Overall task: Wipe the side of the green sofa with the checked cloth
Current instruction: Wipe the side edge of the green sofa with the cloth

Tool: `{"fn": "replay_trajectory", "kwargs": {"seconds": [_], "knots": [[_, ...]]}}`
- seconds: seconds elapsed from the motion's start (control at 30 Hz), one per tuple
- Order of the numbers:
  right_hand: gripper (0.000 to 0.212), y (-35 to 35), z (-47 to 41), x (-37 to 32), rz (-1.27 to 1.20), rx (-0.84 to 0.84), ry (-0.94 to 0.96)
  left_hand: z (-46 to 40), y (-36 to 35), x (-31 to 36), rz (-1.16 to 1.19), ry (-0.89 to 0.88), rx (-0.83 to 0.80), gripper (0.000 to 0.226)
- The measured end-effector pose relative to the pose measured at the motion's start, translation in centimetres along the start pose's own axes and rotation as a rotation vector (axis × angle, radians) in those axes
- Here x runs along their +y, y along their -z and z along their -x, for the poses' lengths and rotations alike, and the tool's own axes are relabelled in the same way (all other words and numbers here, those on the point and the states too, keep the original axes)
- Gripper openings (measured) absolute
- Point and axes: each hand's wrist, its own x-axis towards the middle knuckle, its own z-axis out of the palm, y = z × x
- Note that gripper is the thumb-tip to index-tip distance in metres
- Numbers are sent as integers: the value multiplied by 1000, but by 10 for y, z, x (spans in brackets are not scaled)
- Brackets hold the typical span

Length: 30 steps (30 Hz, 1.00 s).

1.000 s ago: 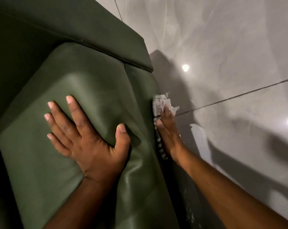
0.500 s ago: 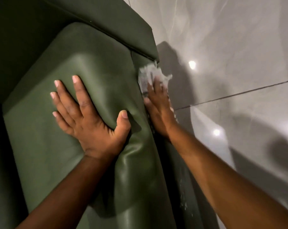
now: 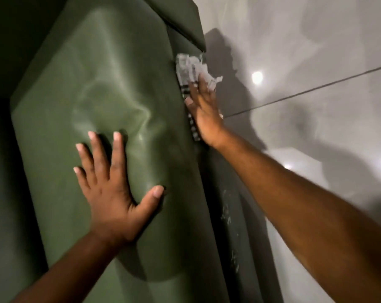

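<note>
The green sofa [image 3: 97, 95] fills the left half of the view, its seat cushion seen from above. My left hand [image 3: 113, 191] lies flat on the cushion with fingers spread, holding nothing. My right hand [image 3: 203, 110] presses the checked cloth [image 3: 188, 66] flat against the sofa's outer side, just below the overhanging armrest corner [image 3: 194, 29]. The pale crumpled cloth shows above my fingertips, and its dark checks peek out along the palm's left edge. The rest of the cloth is hidden under the hand.
A glossy grey tiled floor [image 3: 316, 62] lies to the right of the sofa, with a dark grout line and bright light reflections. Whitish smears [image 3: 227, 213] mark the sofa's side lower down, near my right forearm.
My right hand has slid the cloth farther along the sofa's side toward the armrest corner. The left hand stays flat on the cushion; the view has shifted.
</note>
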Motion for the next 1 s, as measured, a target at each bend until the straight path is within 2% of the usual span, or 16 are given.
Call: {"fn": "replay_trajectory", "kwargs": {"seconds": [0.13, 0.23, 0.33, 0.53, 0.67, 0.77, 0.83, 0.9, 1.0], "knots": [[54, -13, 133, 30, -88, 32, 17, -5, -14, 1, -10, -35, 139, 108], [56, -24, 270, 59, -134, 0, -112, -3, -22, 3, 1, -53, 214, 110], [50, -37, 342, 85, -6, 23, -29, -5, -25, 4, 30, -93, 278, 109], [47, -38, 297, 89, 67, 15, 22, -14, -32, -7, 106, -162, 254, 108], [56, -24, 188, 61, 93, 43, 154, -12, -32, -4, 61, -147, 298, 104], [54, -17, 95, 32, 128, 101, 162, -9, -30, 1, 0, -117, 339, 101], [58, -10, 56, 24, 121, 58, 123, -8, -30, 2, 22, -101, 335, 102], [61, -8, 45, 18, 94, 8, 84, -7, -30, 0, 30, -107, 334, 103], [58, -11, 86, 26, 89, 41, 138, -9, -32, -2, -17, -97, 353, 105]]}}
